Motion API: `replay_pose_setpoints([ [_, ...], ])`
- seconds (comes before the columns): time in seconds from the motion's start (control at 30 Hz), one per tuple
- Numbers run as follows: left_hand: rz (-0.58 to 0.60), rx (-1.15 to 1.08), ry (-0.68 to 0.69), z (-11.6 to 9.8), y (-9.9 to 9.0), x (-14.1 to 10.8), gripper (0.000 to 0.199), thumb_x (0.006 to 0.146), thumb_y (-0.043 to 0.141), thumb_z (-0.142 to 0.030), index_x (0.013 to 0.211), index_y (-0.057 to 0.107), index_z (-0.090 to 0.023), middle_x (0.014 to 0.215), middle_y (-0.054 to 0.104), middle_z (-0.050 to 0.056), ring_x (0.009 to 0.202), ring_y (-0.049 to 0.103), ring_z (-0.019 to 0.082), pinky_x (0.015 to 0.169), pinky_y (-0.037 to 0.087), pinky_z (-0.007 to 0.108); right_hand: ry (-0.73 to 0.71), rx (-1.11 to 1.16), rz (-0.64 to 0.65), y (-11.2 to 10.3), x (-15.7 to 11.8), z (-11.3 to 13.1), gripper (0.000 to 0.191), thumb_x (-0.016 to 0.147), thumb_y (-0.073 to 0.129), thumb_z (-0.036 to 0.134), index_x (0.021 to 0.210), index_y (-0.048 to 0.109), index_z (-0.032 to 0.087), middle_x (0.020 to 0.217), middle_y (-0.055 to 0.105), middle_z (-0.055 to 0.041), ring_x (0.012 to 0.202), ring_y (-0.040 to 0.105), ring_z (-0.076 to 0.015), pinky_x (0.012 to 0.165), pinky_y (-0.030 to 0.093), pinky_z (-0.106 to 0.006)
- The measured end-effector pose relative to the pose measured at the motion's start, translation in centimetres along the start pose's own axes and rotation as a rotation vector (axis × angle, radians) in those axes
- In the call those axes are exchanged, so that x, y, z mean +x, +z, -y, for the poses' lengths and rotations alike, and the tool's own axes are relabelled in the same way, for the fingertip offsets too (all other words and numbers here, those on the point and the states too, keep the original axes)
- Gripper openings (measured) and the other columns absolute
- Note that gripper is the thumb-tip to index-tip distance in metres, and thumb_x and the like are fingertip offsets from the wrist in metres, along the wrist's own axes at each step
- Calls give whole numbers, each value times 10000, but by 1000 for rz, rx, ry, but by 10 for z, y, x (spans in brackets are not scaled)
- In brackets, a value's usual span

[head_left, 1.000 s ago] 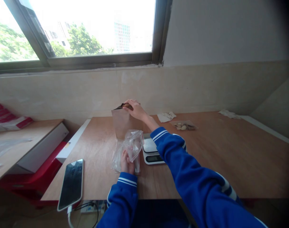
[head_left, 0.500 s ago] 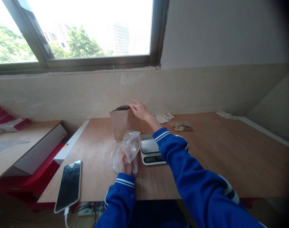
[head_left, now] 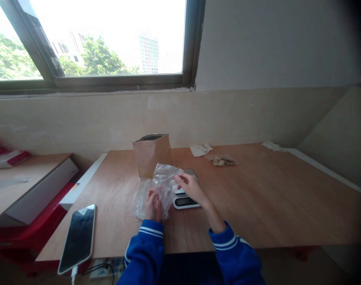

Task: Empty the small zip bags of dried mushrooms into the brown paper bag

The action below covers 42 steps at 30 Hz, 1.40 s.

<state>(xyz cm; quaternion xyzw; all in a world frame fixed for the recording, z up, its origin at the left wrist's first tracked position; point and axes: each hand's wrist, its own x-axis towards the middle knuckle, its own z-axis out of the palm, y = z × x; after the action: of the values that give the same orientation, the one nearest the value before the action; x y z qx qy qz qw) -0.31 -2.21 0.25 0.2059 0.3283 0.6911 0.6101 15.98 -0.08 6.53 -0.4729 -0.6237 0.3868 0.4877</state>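
Observation:
A clear plastic bag [head_left: 165, 178] is held up between my two hands. My left hand [head_left: 153, 204] is closed on its lower left part, fingers curled. At the bag's right edge, my right hand [head_left: 189, 185] pinches the plastic between thumb and fingers. More clear plastic bags [head_left: 140, 200] lie on the table beneath and left of my left hand. Just behind stands an open brown paper pouch [head_left: 152, 154], upright with its dark mouth at the top. A white digital scale [head_left: 186, 202] sits under my right hand, its metal plate partly hidden by the hand and the bag.
A clear packet of pale, slice-like pieces [head_left: 221, 160] lies at the back right, near a crumpled tissue [head_left: 201, 149]. Another tissue [head_left: 273, 147] is farther right. A phone [head_left: 78, 236] on a charging cable rests at the left front edge. A red stool [head_left: 29, 233] stands left.
My right hand has come down from the paper pouch's rim to the plastic bag's right edge and grips it. The bag is now spread wider. The view has shifted slightly.

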Motion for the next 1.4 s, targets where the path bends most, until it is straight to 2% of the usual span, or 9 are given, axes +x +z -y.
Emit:
replay_pose_setpoints([
  [0.23, 56, 158, 12, -10, 23, -19, 304, 589, 754, -198, 712, 478, -172, 713, 655, -8, 629, 625, 101, 577, 468, 186, 21, 201, -291, -9, -13, 15, 464, 831, 457, 626, 845, 596, 184, 692, 602, -22, 604, 553, -164, 532, 456, -268],
  [0.37, -1, 190, 70, -13, 33, -30, 307, 612, 757, -204, 775, 499, -169, 762, 652, -11, 701, 634, 93, 612, 478, 167, 213, 422, -48, 8, -43, 12, 490, 808, 513, 615, 1085, 489, 211, 810, 629, -25, 611, 592, -164, 495, 482, -273],
  [0.5, -29, 240, 60, -16, 30, -38, 327, 615, 765, -211, 804, 503, -165, 784, 661, -1, 730, 654, 112, 639, 502, 187, 197, 457, 52, 23, -70, -3, 526, 742, 673, 510, 1105, 422, 223, 654, 556, 59, 471, 484, -101, 422, 395, -213],
  [0.7, -120, 243, 72, -40, 26, -45, 398, 561, 792, -186, 833, 502, -164, 841, 677, 22, 790, 685, 171, 734, 547, 285, 114, 351, 268, -8, -70, -27, 418, 836, 587, 464, 1153, 456, 225, 692, 562, 44, 536, 500, -97, 520, 422, -224],
  [0.77, -174, 263, 117, -52, 22, -46, 405, 558, 789, -203, 852, 513, -165, 857, 677, 28, 775, 687, 170, 703, 541, 264, 62, 188, 171, -35, -52, -45, 395, 859, 531, 463, 1165, 462, 223, 721, 581, 19, 606, 558, -136, 559, 464, -257],
  [0.93, -313, 439, 281, -67, -6, -47, 425, 618, 744, -255, 969, 511, -198, 958, 647, 40, 798, 678, 169, 673, 527, 258, -21, -509, -364, -111, 23, -105, 271, 838, 446, 306, 1017, 562, 138, 1039, 590, -165, 1000, 566, -261, 894, 452, -420],
  [1.1, -313, 977, 499, -56, -25, -45, 337, 729, 591, -329, 1027, 546, -178, 1132, 580, 125, 1113, 555, 294, 954, 434, 510, 8, -706, -446, -143, 70, -150, 349, 736, 487, 194, 1065, 572, 112, 1175, 526, -206, 1188, 428, -340, 1011, 311, -517],
  [1.23, -161, 1411, 749, -52, -13, -41, 363, 829, 477, -320, 1149, 577, -182, 1346, 478, 145, 1300, 386, 306, 1090, 261, 531, 6, -835, -489, -145, 75, -171, 428, 737, 480, 177, 1153, 525, 87, 1275, 471, -222, 1218, 382, -346, 999, 300, -508],
  [1.4, 74, 1776, 563, -24, -13, -24, 453, 844, 459, -274, 1287, 551, -257, 1466, 407, 87, 1386, 282, 309, 1125, 156, 533, -17, -1011, -542, -153, 70, -183, 264, 816, 429, 203, 1011, 576, 103, 1097, 578, -208, 1068, 464, -314, 921, 355, -441],
])
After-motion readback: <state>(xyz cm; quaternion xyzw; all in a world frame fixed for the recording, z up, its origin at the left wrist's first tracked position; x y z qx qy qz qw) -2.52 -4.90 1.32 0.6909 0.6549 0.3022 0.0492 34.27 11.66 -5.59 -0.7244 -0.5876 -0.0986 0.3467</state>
